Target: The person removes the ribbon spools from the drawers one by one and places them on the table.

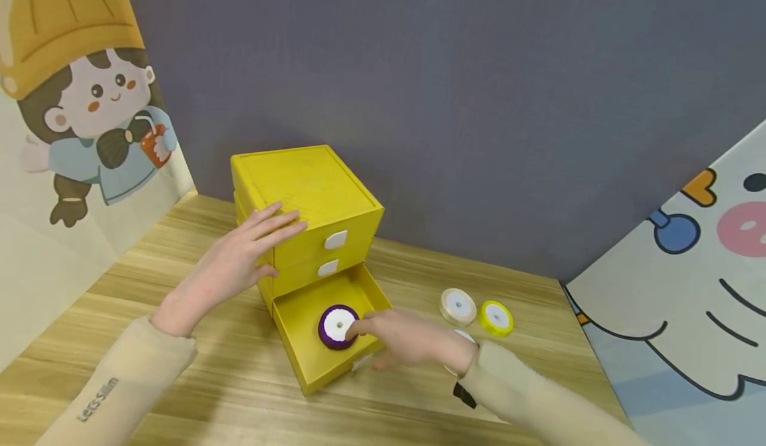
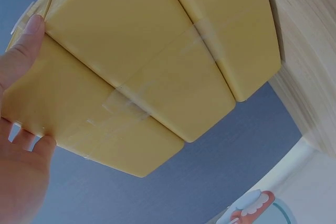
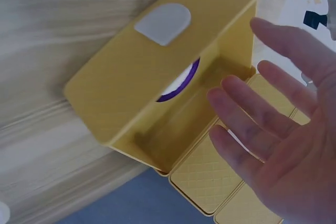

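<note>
Yellow drawers stand on a wooden table, the bottom drawer pulled out. A purple spool lies flat in it. The right hand is beside the spool with fingers straight and spread, gripping nothing; one fingertip looks to touch the spool's rim. The left hand rests flat and relaxed against the unit's top left edge. White and yellow spools lie just beside each other on the table to the right.

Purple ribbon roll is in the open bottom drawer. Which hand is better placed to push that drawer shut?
Probably the right hand: it sits open at the drawer front, beside the purple roll. The left hand lies flat on the yellow cabinet, steadying it.
</note>
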The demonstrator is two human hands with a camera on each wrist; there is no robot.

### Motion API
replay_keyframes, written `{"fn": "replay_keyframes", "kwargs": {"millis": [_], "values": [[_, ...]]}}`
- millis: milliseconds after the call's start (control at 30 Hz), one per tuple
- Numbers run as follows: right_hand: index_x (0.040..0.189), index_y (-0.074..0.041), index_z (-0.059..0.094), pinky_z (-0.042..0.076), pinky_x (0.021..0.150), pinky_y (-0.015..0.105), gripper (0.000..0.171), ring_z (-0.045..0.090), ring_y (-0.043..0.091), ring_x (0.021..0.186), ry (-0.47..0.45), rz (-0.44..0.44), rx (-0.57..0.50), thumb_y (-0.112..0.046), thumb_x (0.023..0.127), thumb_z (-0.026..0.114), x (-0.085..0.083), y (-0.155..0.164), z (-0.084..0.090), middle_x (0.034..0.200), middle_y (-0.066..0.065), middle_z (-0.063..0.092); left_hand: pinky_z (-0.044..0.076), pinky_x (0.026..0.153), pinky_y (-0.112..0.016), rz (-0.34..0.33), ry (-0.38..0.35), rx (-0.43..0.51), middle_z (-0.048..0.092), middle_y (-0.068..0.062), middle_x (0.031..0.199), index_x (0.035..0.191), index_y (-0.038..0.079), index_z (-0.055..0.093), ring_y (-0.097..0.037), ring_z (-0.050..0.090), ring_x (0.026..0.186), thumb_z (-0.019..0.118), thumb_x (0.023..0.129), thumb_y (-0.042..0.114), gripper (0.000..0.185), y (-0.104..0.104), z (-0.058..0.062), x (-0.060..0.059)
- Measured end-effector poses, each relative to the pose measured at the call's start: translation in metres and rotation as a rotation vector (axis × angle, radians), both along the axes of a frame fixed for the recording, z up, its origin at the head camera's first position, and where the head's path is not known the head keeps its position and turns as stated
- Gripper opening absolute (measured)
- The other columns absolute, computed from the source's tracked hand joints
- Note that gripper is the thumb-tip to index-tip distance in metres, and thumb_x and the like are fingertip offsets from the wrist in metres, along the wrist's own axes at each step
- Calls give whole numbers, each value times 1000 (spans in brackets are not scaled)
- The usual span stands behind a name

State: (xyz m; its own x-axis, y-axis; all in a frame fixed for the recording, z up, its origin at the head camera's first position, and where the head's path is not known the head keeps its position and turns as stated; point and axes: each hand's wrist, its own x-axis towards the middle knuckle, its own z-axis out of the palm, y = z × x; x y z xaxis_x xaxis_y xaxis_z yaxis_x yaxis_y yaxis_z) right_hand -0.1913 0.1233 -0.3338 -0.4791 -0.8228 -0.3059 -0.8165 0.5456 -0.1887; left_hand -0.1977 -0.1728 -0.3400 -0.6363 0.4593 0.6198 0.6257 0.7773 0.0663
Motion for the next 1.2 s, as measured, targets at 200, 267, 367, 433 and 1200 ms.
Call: {"fn": "replay_keyframes", "kwargs": {"millis": [200, 267, 367, 433, 1200], "values": [[127, -14, 59, 50, 100, 24, 53, 60, 14, 113, -71, -15, 16, -13, 78, 78, -9, -14, 4, 125, 3, 64, 57, 89, -46, -1, -2, 4, 49, -9, 144, 140, 15, 49, -33, 36, 140, 89, 53, -1, 97, 0, -1, 1], [127, -13, 58, 51, 97, 24, 54, 61, 14, 110, -71, -14, 30, -13, 77, 78, -13, -19, 6, 123, 5, 65, 58, 88, -46, -1, -1, 7, 50, -9, 144, 139, 15, 49, -32, 36, 140, 89, 53, -1, 97, 0, -1, 2], [128, -12, 57, 52, 97, 23, 56, 62, 16, 111, -83, -23, 49, -12, 77, 78, -20, -25, 7, 124, 6, 65, 58, 87, -45, -3, 4, 10, 50, -9, 143, 138, 15, 50, -33, 37, 139, 90, 52, -1, 97, 0, -2, 3], [130, -10, 56, 51, 100, 24, 57, 61, 18, 114, -104, -28, 61, -12, 77, 78, -25, -29, 6, 127, 6, 64, 58, 89, -45, -7, 9, 12, 50, -9, 143, 138, 14, 51, -33, 38, 138, 90, 51, -2, 97, 0, -3, 3], [136, -14, 52, 47, 104, 24, 67, 53, 18, 125, -149, -89, 220, -13, 75, 80, -50, -66, -8, 138, 3, 56, 60, 83, -43, -13, 13, 11, 50, -9, 143, 138, 14, 51, -35, 38, 137, 90, 51, -2, 97, 0, -1, 1]]}}
